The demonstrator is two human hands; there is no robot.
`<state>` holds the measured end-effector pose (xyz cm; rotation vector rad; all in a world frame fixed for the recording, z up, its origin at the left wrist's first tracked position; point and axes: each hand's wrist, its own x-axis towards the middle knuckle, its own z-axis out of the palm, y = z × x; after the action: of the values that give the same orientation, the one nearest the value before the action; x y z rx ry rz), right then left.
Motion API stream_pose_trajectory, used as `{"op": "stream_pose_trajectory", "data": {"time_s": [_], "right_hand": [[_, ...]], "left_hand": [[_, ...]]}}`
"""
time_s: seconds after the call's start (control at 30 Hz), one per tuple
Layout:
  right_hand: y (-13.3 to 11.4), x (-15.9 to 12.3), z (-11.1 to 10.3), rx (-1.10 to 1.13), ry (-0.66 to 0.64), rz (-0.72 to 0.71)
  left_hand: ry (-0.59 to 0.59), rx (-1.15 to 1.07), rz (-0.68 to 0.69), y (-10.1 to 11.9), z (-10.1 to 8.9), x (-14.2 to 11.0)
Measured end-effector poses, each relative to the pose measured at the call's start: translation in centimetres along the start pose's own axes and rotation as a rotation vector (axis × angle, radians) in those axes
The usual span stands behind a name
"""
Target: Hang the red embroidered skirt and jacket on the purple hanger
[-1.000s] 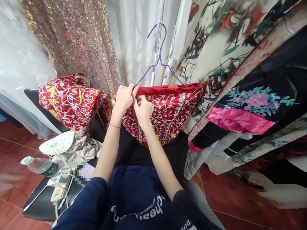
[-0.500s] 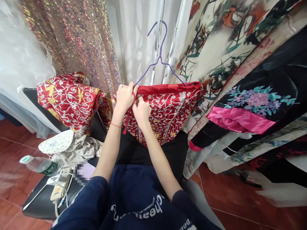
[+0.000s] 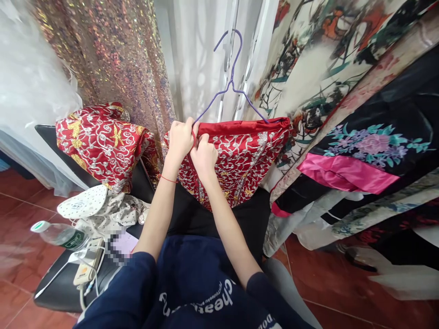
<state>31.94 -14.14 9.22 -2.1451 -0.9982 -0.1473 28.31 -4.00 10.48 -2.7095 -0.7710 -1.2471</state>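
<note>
A purple wire hanger [image 3: 232,84] has its lower part inside the red satin top edge of a red skirt [image 3: 240,160] with silver and gold embroidery. The skirt spreads over my lap. My left hand [image 3: 182,139] is closed around the top left corner of the skirt, by the hanger's end. Beside it, almost touching, my right hand [image 3: 205,157] is closed in a pinch on a thin red cord [image 3: 195,137] at the same corner. My fingers partly hide the cord and the hanger's left end.
At left, another red embroidered garment [image 3: 103,141] drapes over a black chair. A spotted white cloth [image 3: 116,210], a water bottle [image 3: 61,235], a power strip [image 3: 88,267] and cables lie on a black seat [image 3: 51,288]. A sequined dress [image 3: 106,55] hangs behind; dark flowered clothes [image 3: 373,141] hang at right.
The view has shifted slightly. My right hand has risen a little against my left, and the cord's knotted tail that hung below my left hand no longer shows plainly there.
</note>
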Motion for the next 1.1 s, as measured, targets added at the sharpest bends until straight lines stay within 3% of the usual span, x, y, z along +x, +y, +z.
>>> {"op": "stream_pose_trajectory", "data": {"time_s": [0.2,0.4,0.47,0.67,0.8,0.9,1.1], "right_hand": [[1.2,0.8,-0.8,0.047,-0.031,-0.129],[3.6,0.7,0.5,0.862,-0.259,-0.025],[3.9,0.4,0.9,0.969,-0.268,-0.002],[2.1,0.5,0.7,1.084,-0.184,0.024],[0.6,1.2,0.6,1.248,-0.253,0.024],[0.4,1.8,1.2,1.223,-0.234,-0.007],[1.1,3.2,2.6,1.084,-0.176,-0.041]], "left_hand": [[0.023,0.023,0.001,0.3,-0.2,-0.1],[0.084,0.005,0.003,0.3,0.7,-0.3],[0.088,0.004,-0.005,0.4,0.9,-0.3],[0.044,0.023,-0.053,0.5,-0.1,0.3],[-0.038,-0.043,0.027,-0.3,-1.9,0.6],[-0.094,-0.091,0.087,-1.1,-2.6,1.1],[-0.127,-0.057,-0.008,-1.9,-0.9,3.2]]}}
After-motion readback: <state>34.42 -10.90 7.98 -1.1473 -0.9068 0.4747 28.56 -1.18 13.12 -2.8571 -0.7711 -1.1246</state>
